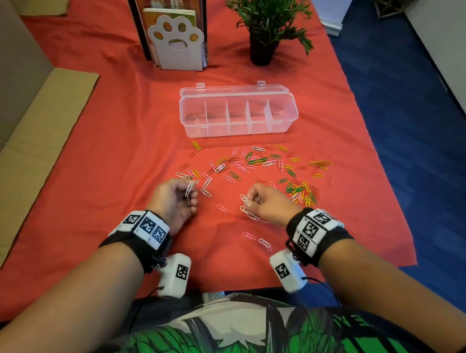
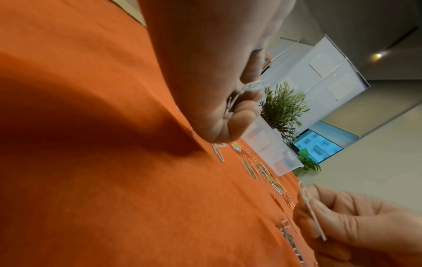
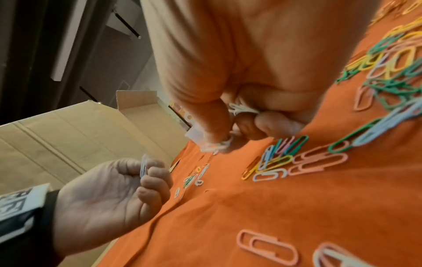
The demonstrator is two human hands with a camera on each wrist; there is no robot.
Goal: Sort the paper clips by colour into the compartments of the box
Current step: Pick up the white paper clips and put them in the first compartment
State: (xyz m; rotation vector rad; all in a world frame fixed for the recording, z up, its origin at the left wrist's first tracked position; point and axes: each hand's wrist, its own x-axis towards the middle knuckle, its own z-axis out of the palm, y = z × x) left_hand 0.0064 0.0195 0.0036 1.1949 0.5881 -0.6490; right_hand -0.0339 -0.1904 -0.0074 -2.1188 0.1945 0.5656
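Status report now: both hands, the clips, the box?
Left hand pinches white clips; right hand grips white clips. Box open, compartments look empty. Path to box unobstructed.

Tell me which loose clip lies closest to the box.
The yellow clip, lying alone just in front of the box near its left end. An orange-red clip sits beside it, slightly farther; the other loose clips lie in the scatter nearer the hands.

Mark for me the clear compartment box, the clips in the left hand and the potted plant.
clear compartment box (image 1: 238,128), head view, on its near front wall.
white clips in the left hand (image 1: 189,188), head view, on the clips sticking out above the fingers.
potted plant (image 1: 261,51), head view, on the black pot.
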